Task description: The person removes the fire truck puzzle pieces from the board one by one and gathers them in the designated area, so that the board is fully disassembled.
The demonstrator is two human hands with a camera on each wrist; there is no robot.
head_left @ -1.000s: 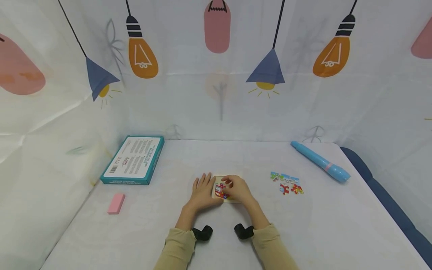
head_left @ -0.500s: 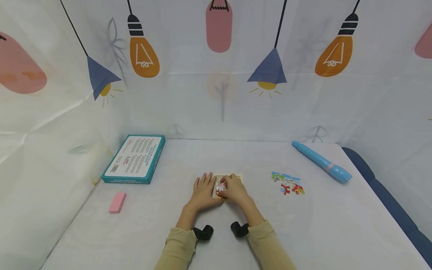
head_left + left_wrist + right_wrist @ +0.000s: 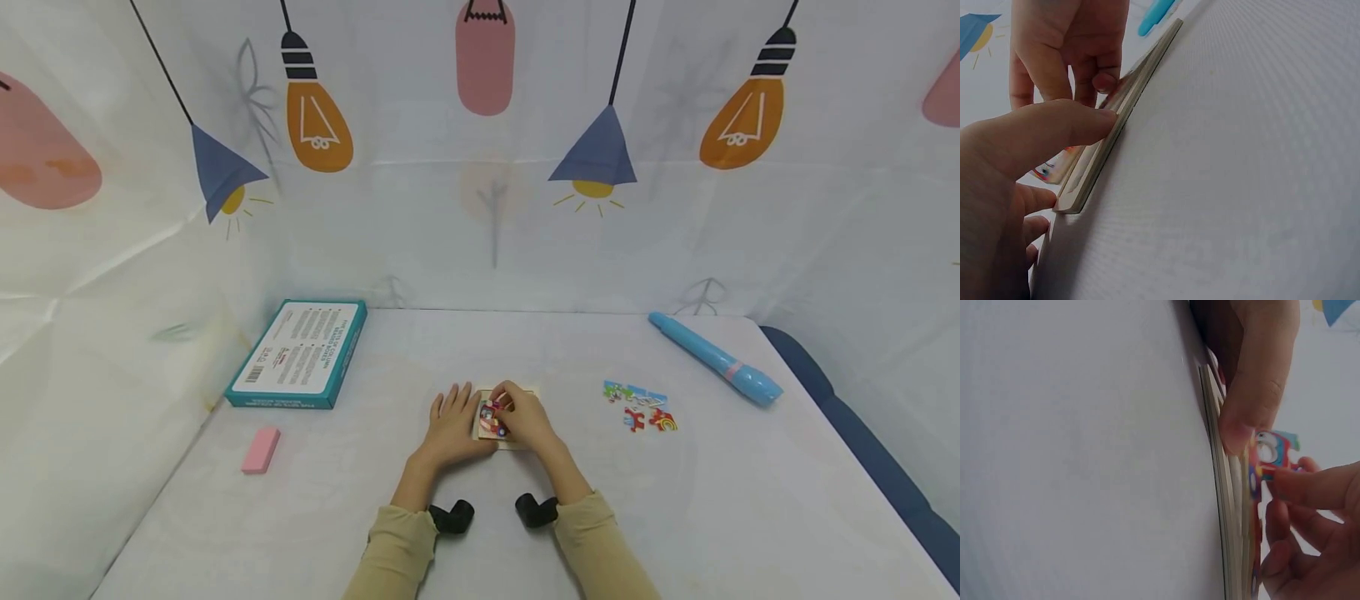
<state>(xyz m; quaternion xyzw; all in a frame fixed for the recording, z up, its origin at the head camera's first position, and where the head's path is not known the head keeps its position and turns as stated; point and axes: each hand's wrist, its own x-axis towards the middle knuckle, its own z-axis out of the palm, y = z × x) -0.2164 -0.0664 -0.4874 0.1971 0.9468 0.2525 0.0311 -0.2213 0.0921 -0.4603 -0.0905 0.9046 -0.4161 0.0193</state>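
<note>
Right hand (image 3: 529, 422) pinches a colorful puzzle piece (image 3: 1282, 450) over a wooden puzzle board (image 3: 1229, 550); left hand (image 3: 452, 431) steadies the edge.
Tan sleeves (image 3: 393, 550) nearest, black wrist mounts (image 3: 452, 518) at the cuffs. Hands meet at the board, mid-counter (image 3: 225, 533): left one spread, fingers extended, thumb on the rim; right one has thumb and finger on the piece, which is tilted; can't tell if it touches the board. Pink block (image 3: 261, 450) off left, loose pieces (image 3: 662, 420) off right. Farther: teal-edged box (image 3: 296, 354) left, light-blue tube (image 3: 697, 345) right, lamp-print curtain (image 3: 420, 225) behind.
</note>
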